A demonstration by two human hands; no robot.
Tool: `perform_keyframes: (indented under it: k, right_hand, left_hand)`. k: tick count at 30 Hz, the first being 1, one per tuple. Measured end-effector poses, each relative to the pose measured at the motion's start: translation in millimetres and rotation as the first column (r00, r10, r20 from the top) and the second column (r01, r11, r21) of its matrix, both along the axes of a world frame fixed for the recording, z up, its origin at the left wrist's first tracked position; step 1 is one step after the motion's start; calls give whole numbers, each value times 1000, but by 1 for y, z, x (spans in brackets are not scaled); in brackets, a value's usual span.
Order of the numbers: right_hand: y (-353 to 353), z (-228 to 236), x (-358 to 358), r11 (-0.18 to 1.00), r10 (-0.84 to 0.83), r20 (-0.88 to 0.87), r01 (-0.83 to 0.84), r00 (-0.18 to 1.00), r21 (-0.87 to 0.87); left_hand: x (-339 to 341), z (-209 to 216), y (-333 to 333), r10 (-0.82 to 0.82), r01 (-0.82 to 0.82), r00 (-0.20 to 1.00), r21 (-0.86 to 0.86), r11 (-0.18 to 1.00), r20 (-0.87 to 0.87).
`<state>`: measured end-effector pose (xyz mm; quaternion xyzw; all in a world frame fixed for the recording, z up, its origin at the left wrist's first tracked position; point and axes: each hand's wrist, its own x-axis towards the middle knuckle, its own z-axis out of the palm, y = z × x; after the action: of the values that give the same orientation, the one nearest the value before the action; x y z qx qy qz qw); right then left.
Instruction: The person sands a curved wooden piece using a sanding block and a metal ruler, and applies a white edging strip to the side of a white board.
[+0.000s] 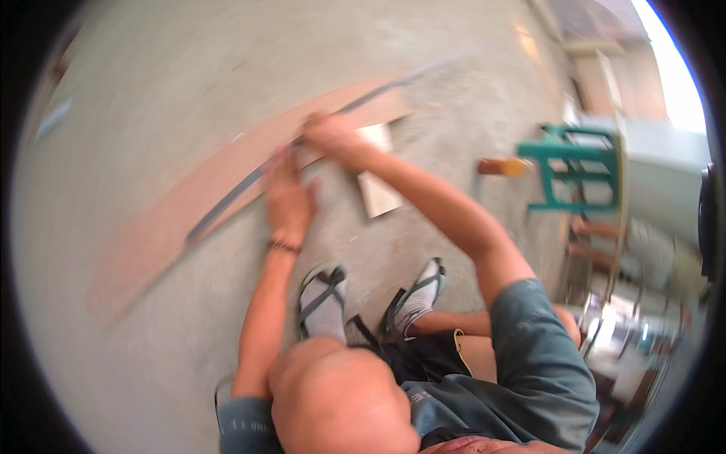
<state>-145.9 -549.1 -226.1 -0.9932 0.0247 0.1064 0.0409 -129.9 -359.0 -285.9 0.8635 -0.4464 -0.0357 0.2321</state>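
Observation:
A long, thin reddish-brown panel lies on the concrete floor before me, with a dark grey straight strip running along it. My left hand, a dark beaded bracelet on its wrist, has its fingers stretched out onto the panel and strip. Just beyond it, my right hand is closed at the strip. Motion blurs its fingertips, and what they grip is hidden. Below my right forearm, a pale flat wooden piece sits partly at the panel's near edge.
My sandalled feet are close to the panel's near side. To the right stands a green plastic stool, with a brown-and-orange object beside it. Cluttered items sit farther right, near pale boards.

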Motion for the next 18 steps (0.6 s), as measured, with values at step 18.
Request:
perform_keyframes:
  k: [18]
  right_hand:
    - [17,-65,-5,969,-70,163,106,984,-224]
  left_hand:
    - [-10,-27,-3,-63,33,974,140,990,216]
